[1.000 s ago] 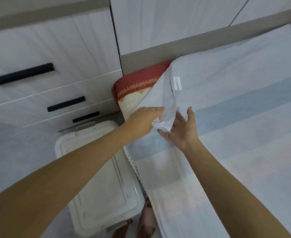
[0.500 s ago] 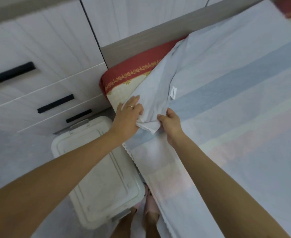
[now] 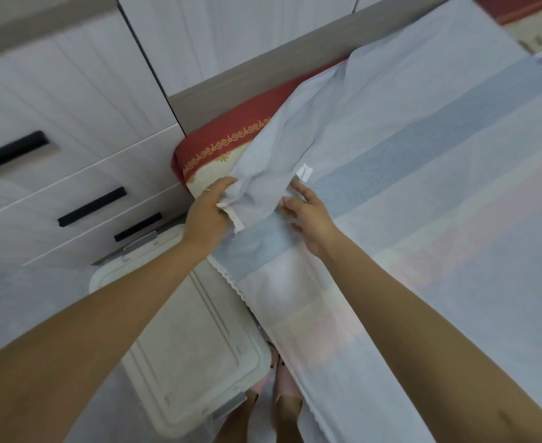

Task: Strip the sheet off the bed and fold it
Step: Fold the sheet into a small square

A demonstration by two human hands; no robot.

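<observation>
A pale sheet [image 3: 423, 193] with blue and pink stripes covers the bed. Its near-left corner is pulled off, baring the red and cream mattress [image 3: 218, 145]. My left hand [image 3: 207, 214] grips the lace-edged corner of the sheet, bunched in its fingers. My right hand [image 3: 308, 215] holds the loose fold beside it, fingers curled into the cloth just below a small white label [image 3: 305, 172]. The two hands are a short span apart with the lifted fold between them.
White drawers with black handles [image 3: 92, 206] stand at the left, close to the bed. A white plastic storage box [image 3: 186, 343] lies on the floor between drawers and bed. My feet [image 3: 279, 401] show at the bed's edge. A grey headboard [image 3: 263, 71] runs behind the mattress.
The sheet corner has come further off, baring more red mattress. My hands have drawn apart along the loosened edge, and the white label has slid down toward my right hand.
</observation>
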